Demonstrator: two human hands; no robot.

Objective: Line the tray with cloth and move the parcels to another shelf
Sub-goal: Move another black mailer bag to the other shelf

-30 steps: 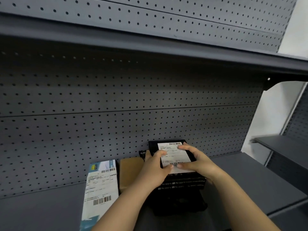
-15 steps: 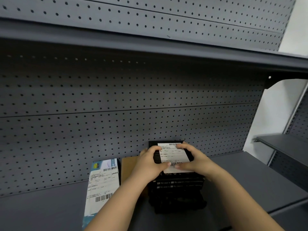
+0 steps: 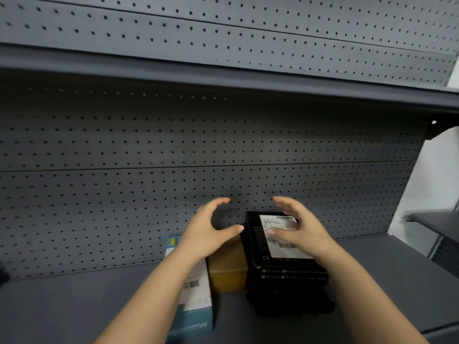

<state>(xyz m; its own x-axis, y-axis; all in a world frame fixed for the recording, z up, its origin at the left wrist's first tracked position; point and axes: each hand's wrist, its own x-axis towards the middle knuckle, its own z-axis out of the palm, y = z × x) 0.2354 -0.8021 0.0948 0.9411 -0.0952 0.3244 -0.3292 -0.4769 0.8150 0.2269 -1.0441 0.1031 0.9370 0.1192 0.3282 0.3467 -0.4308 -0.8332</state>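
Your left hand and right hand are spread, gripping nothing — the black parcel lies atop a stack, right of the brown box. A careless bump may slide it off.

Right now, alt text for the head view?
The left hand and right hand hover open near a white-labelled black box topping a black stack on a grey shelf. A brown box and blue-white box lie to its left.
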